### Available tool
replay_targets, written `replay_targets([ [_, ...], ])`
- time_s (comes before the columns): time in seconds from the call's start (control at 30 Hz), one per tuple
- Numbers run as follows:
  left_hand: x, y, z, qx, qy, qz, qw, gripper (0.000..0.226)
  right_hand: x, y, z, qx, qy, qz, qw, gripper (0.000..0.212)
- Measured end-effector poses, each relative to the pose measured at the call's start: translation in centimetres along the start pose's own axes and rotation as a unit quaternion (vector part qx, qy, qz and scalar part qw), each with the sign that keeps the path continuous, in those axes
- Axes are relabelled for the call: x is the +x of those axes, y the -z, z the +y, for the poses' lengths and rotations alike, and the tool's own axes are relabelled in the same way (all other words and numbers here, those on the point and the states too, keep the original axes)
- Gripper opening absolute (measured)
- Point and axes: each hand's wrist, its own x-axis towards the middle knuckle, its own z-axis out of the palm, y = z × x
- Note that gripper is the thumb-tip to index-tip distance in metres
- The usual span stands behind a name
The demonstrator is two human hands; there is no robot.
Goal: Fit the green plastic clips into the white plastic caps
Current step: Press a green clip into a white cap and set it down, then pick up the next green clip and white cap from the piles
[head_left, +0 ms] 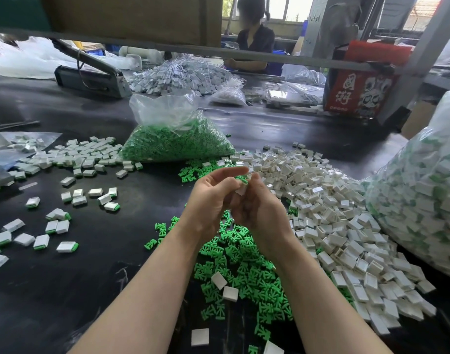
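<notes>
My left hand and my right hand meet above the black table, fingers curled together. Between their fingertips sits a white plastic cap with a green plastic clip at its top end. Which fingers pinch which part is partly hidden. Below my wrists lies a heap of loose green clips. A big pile of empty white caps spreads to the right.
Caps with green clips fitted lie scattered on the left. A clear bag of green clips stands behind my hands, and a large bag of finished pieces at the right. A person sits across the table.
</notes>
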Motion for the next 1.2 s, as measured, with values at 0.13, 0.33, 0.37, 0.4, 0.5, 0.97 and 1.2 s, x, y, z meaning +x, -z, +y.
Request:
replay_targets([
  [0.13, -0.1, 0.5, 0.3, 0.028, -0.019, -0.036, 0.999, 0.026, -0.1, 0.3, -0.4, 0.038, -0.026, -0.012, 0.999, 0.052],
  [0.33, -0.1, 1.7, 0.8, 0.078, -0.038, -0.054, 0.995, 0.021, -0.1, 0.5, -0.6, -0.022, -0.048, -0.010, 0.999, 0.057],
  [0.37, 0.0, 2.0, 1.1, 0.089, -0.036, -0.045, 0.994, 0.022, -0.1, 0.6, -0.8, -0.059, -0.049, 0.003, 0.997, 0.058],
  [0.4, 0.1, 2.5, 1.3, 0.108, -0.036, -0.034, 0.993, 0.024, -0.2, 0.9, -0.9, -0.091, -0.047, 0.020, 0.995, 0.058],
  [0.5, 0.4, 5.2, 2.1, 0.242, -0.034, 0.045, 0.969, 0.019, -0.3, 1.8, -1.4, -0.136, -0.031, 0.067, 0.988, 0.056],
  [0.97, -1.3, 14.3, 4.4, 0.648, 0.128, 0.417, 0.624, 0.022, 0.5, 5.7, -1.3, -0.474, 0.032, 0.169, 0.863, 0.021],
  [1.2, -0.2, 11.2, 3.6, 0.650, -0.015, 0.358, 0.670, 0.019, 0.2, 5.8, -1.2, -0.603, -0.012, 0.116, 0.789, 0.010],
])
